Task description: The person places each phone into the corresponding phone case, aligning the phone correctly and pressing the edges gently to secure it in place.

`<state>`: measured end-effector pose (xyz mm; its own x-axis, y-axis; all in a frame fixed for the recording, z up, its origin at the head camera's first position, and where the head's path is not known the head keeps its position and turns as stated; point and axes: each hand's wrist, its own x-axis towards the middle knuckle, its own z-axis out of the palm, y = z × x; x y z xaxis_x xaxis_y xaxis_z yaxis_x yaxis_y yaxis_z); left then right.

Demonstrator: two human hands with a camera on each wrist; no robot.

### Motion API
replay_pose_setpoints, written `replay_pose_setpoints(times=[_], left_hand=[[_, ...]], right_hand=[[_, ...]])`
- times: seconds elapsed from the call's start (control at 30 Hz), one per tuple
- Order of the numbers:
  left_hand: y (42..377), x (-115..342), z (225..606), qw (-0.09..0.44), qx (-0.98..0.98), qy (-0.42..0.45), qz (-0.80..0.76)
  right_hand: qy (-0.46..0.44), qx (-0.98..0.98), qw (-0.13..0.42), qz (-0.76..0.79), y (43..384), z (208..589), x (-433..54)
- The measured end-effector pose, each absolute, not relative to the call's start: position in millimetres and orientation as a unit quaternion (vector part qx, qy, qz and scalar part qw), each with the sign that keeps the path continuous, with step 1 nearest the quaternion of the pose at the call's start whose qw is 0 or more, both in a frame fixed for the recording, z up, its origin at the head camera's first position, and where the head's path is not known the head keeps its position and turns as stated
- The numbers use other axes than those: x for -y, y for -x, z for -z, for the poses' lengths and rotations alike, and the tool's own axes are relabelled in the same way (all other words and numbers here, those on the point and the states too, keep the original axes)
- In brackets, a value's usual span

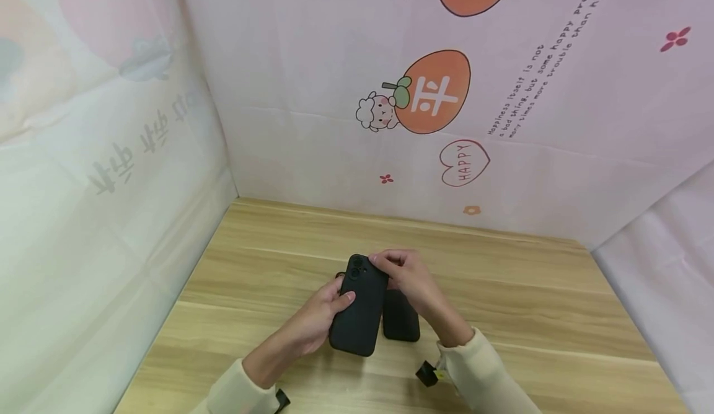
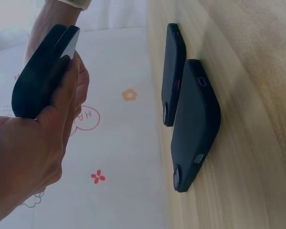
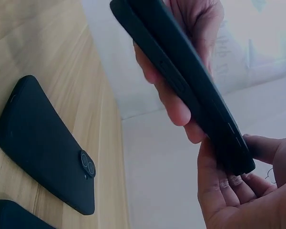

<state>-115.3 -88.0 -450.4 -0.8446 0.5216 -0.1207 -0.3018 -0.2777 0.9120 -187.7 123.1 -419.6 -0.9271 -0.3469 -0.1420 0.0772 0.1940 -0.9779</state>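
Note:
A black phone [image 1: 359,321] with two round camera lenses at one corner is held above the table, its back facing up in the head view. My left hand [image 1: 320,318] grips it by the side, thumb across the back. My right hand [image 1: 411,281] pinches its upper right corner. Seen edge-on in the right wrist view, the held phone [image 3: 181,76] shows two dark layers lying slightly offset. In the left wrist view, two more black phones, a nearer one [image 2: 195,129] and a farther one [image 2: 173,71], lie on the table.
The wood-grain table [image 1: 268,240] meets a printed white cloth wall [image 1: 312,141] at the back and another cloth wall [image 1: 167,228] on the left. One resting phone [image 1: 401,324] lies just right of the held one; the other is mostly hidden beneath it.

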Motion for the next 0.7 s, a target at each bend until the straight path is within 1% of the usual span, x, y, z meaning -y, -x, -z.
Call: replay_pose_setpoints(times=[0.33, 0.7], left_hand=[[114.7, 87.4, 449.6, 0.256, -0.544, -0.098, -0.793], [112.9, 84.9, 450.0, 0.243, -0.545, -0.084, -0.798]], right_hand=[[0.097, -0.76, 0.156, 0.624, 184.9, 417.7, -123.0], [0.072, -0.756, 0.148, 0.634, 183.5, 419.0, -124.7]])
